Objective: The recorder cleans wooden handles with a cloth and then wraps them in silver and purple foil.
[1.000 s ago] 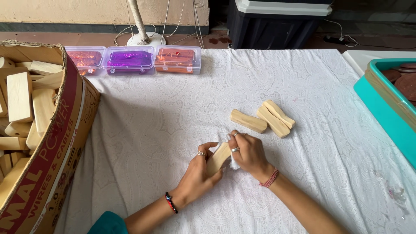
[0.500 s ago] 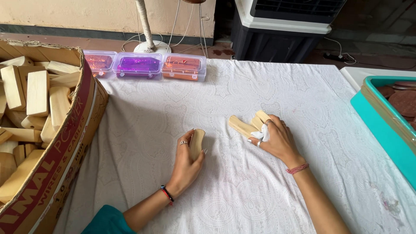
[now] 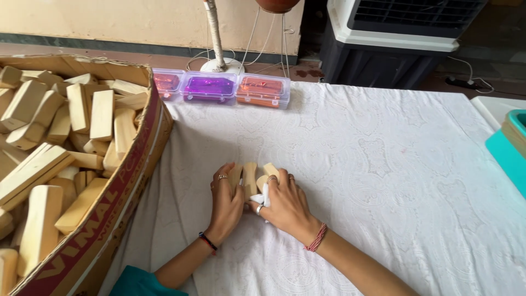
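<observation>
My left hand (image 3: 226, 203) lies on the white tablecloth (image 3: 383, 181) with its fingers closed around a pale wooden block (image 3: 236, 176). My right hand (image 3: 282, 205) rests just beside it, pressing on two more wooden blocks (image 3: 262, 174). A small white scrap (image 3: 258, 198) sits under its thumb. The three blocks stand side by side between the two hands, touching one another.
A large cardboard box (image 3: 118, 192) full of several wooden blocks stands at the left. Three clear plastic boxes (image 3: 219, 87) with pink, purple and orange contents line the table's far edge. A teal bin (image 3: 512, 151) is at the right edge. A fan stand and a cooler sit behind the table.
My right hand has drawn the two blocks leftward from the table's middle to my left hand. All three blocks are now gathered together. The camera has shifted toward the box.
</observation>
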